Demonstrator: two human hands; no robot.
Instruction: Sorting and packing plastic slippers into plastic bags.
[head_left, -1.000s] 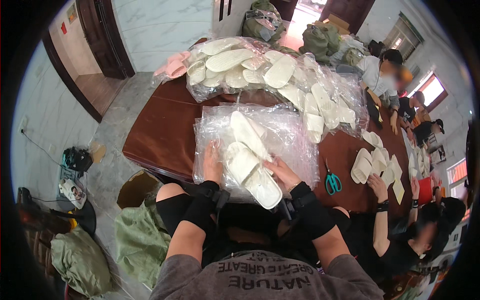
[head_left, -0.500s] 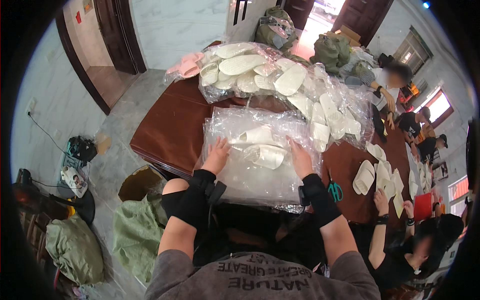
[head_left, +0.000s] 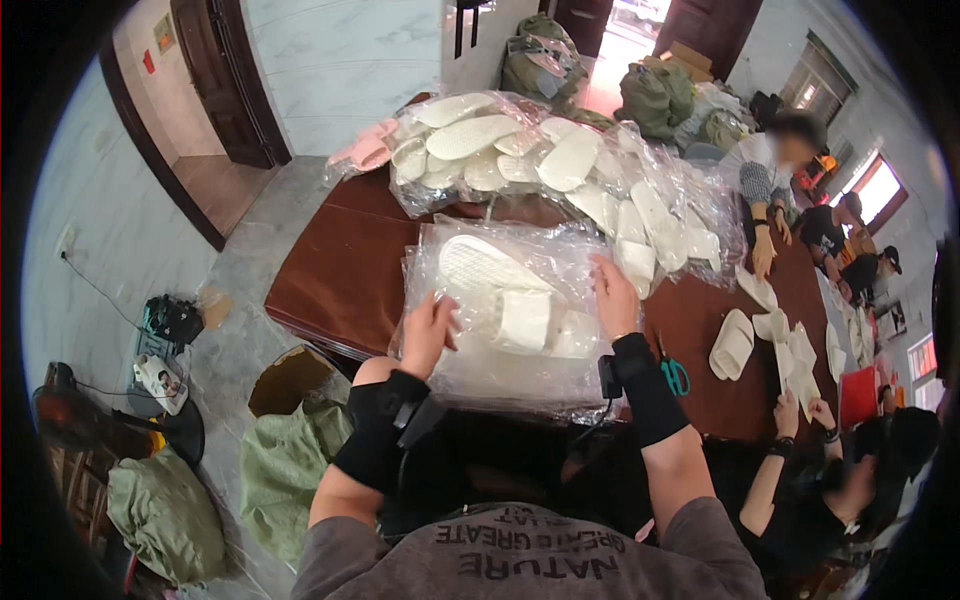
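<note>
A pair of white slippers (head_left: pixel 524 318) lies on a stack of clear plastic bags (head_left: pixel 470 375) in front of me. One slipper is turned with its textured sole up; the other shows its broad strap. My left hand (head_left: pixel 430 333) is at the left edge of the stack, fingers loosely bent and apart, close to the slippers. Over the right edge of the bags, my right hand (head_left: pixel 614 297) has its fingers stretched out. Neither hand visibly grips a slipper. Whether the fingertips touch the plastic is hard to make out.
Bagged white slippers (head_left: pixel 570 160) and pink ones (head_left: pixel 370 148) are heaped beyond the stack on the brown table (head_left: pixel 325 255). Teal-handled scissors (head_left: pixel 676 376) lie right of my right forearm. Co-workers sit along the right side, one person's hands (head_left: pixel 800 408) among loose slippers (head_left: pixel 732 345). Green sacks (head_left: pixel 290 470) stand left.
The slippers have turned and shifted, and one now shows its sole. My left hand has bent its fingers; my right hand has moved slightly up and right. A co-worker reaches toward the loose slippers.
</note>
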